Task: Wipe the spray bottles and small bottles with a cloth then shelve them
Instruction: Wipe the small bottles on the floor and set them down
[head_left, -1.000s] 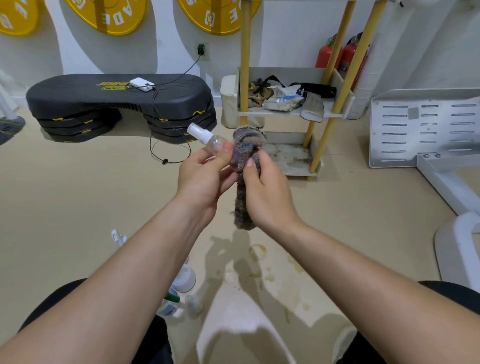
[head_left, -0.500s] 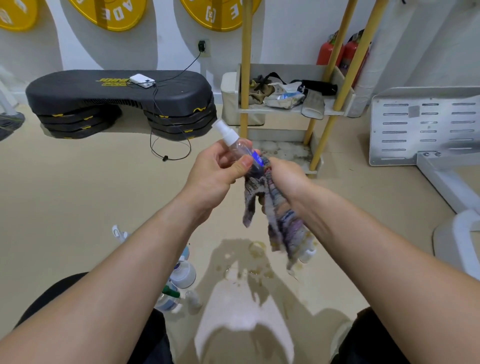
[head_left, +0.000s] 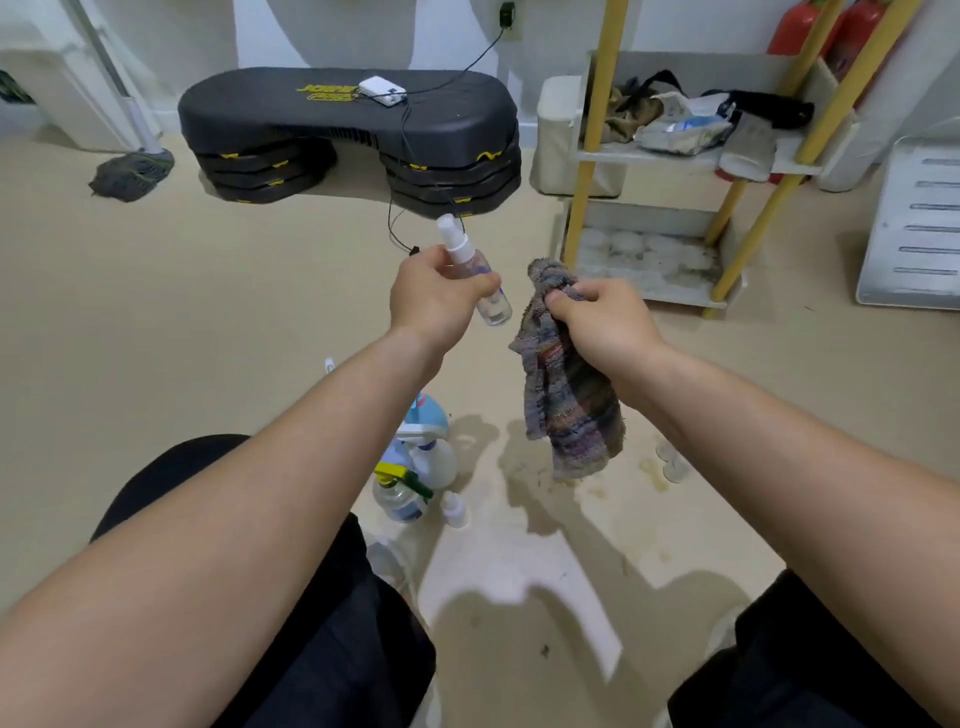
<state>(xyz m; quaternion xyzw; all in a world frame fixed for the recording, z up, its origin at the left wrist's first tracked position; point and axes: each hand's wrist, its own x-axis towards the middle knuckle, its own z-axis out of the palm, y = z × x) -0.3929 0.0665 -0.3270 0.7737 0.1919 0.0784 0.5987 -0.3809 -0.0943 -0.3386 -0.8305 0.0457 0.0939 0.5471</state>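
Observation:
My left hand (head_left: 434, 293) grips a small clear spray bottle (head_left: 475, 270) with a white nozzle, tilted with the nozzle pointing up and away. To its right, my right hand (head_left: 605, 322) holds a grey striped cloth (head_left: 566, 400) that hangs down below the fist. Bottle and cloth are a small gap apart. On the floor below my left arm stand several more bottles: a pale blue and white spray bottle (head_left: 428, 441), a clear one with a yellow and green trigger (head_left: 400, 493) and a tiny white bottle (head_left: 453, 509). Ahead on the right stands the low shelf (head_left: 649, 296) with yellow posts.
The shelf's upper tier (head_left: 649, 156) carries bags and rags. A black step platform (head_left: 348, 135) with a white device and cable lies ahead, a mop head (head_left: 130, 174) to the left, a white slotted panel (head_left: 919, 223) on the right. Wet stains (head_left: 654, 475) and small clear bottles (head_left: 672, 462) mark the floor.
The cloth was wrapped against the bottle a second ago; now my hands have drawn apart, the bottle to the left, the cloth to the right. My view has tipped down.

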